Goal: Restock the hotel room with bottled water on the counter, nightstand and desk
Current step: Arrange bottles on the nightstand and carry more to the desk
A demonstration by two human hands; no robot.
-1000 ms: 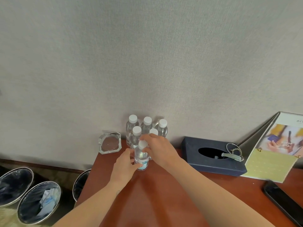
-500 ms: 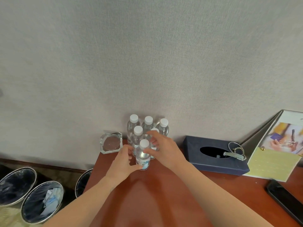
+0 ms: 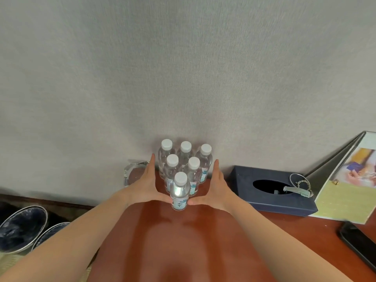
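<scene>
Forearms of yours stretch from the near edge across a glossy reddish-brown table. At the near left, on the floor beside it, stand lined waste bins. Farther in, your left hand and right hand are spread flat, fingers straight and pointing away, palms facing each other; they grip nothing. They flank six water bottles standing upright in a triangle: one in front, two behind it, three against the far wall. Both thumbs meet the front bottle low on its label, apparently to square the group into a tight, neat wedge. Whether your palms touch the outer bottles cannot be told. Your left hand partly hides a glass ashtray just left of the group; a dark blue tissue box sits to its right.
</scene>
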